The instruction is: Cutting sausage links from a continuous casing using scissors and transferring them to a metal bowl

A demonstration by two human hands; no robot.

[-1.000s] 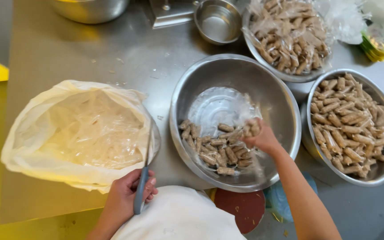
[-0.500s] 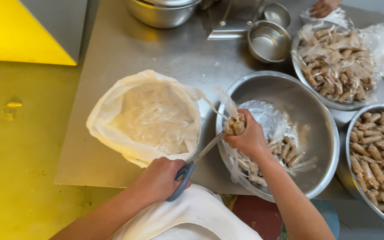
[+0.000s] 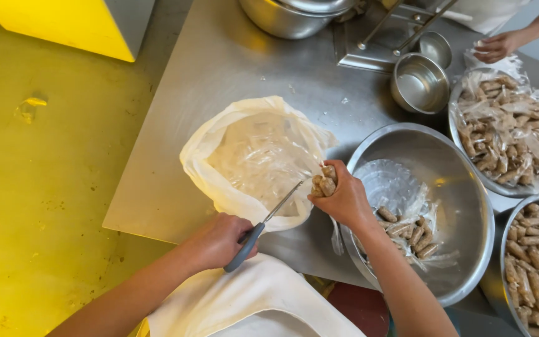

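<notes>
Left hand [image 3: 219, 240] gripping grey-handled scissors [image 3: 263, 228], fingers curled round the handle | right hand [image 3: 339, 198] pinching a bundle of brown sticks [image 3: 324, 182] over a bag-lined bowl [image 3: 254, 156] | large steel bowl [image 3: 463, 187] sitting just beside.

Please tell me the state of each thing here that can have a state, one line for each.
scissors: blades open, held by left hand
wrapped rolls: gripped in right hand
plastic bag: open, holds clear wrappers
middle bowl: few rolls, wrappers inside
small cup: empty
far bowl: full of wrapped rolls
</notes>
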